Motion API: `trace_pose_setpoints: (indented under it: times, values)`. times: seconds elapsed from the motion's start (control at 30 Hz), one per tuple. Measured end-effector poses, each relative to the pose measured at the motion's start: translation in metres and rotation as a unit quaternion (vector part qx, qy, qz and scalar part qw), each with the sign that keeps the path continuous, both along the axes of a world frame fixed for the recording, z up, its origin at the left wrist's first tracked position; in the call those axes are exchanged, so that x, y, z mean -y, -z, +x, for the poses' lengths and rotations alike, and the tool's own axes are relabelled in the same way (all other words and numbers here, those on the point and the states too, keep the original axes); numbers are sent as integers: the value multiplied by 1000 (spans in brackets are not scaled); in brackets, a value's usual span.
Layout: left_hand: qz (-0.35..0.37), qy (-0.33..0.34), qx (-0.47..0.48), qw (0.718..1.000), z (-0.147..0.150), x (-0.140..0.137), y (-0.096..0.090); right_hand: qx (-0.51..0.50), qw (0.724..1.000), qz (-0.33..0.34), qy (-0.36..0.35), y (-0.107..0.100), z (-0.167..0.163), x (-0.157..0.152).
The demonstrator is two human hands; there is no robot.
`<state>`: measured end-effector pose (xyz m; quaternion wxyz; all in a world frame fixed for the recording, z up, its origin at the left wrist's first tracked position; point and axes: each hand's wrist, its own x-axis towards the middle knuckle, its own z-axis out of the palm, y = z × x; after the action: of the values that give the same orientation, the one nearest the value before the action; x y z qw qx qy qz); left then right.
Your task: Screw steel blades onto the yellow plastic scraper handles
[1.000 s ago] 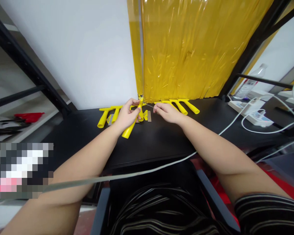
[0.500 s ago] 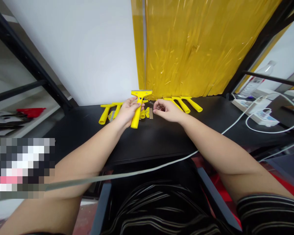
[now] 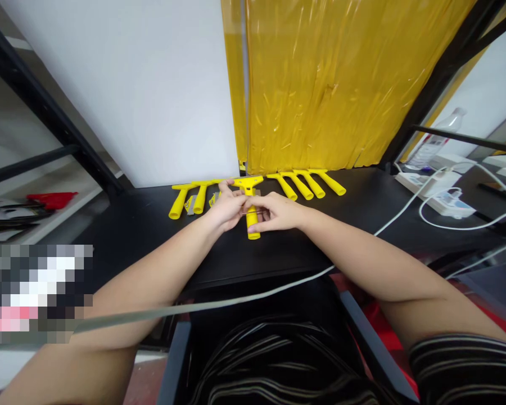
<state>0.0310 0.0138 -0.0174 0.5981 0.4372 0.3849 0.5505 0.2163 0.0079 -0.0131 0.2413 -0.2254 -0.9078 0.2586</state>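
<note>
A yellow T-shaped scraper (image 3: 253, 230) is held over the black tabletop, head away from me and hollow handle end toward me. My left hand (image 3: 227, 208) is closed on it just below the head, from the left. From the right, my right hand (image 3: 278, 211) has its fingers and thumb closed at the handle. A thin dark line shows between the hands; I cannot make out what it is. Left of my hands lie more yellow scrapers (image 3: 200, 198) and a small yellow piece with a metal plate (image 3: 190, 205). Another small yellow piece (image 3: 214, 198) is partly hidden by my left hand.
Several yellow scrapers (image 3: 310, 185) lie in a row at the right, against the yellow-wrapped panel (image 3: 320, 101). A white panel (image 3: 152, 95) stands at the back left. Power strips (image 3: 441, 197) and a plastic bottle (image 3: 438, 138) are far right. A pale cable (image 3: 236, 298) crosses in front.
The scraper in my left hand has come down and slightly right, toward me. My right hand has moved left and down onto its handle. The scrapers at the right are more fully visible.
</note>
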Motion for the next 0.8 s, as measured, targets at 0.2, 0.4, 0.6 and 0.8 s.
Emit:
trace_pose_setpoints:
  times: [0.2, 0.4, 0.6, 0.8]
  values:
    - [52, -65, 12, 996, 0, -6, 0, 59, 988, 63, 124, -2, -10, 12]
    - [77, -101, 4, 992, -7, -17, 0, -1, 952, 5, 305, -6, -9, 8]
    - [72, -24, -26, 997, -15, -21, 3, 17, 907, 24, 420, -14, 10, -11]
    - [87, 29, -89, 992, -19, -22, 9, 81, 872, 62, 479, -6, 21, -32]
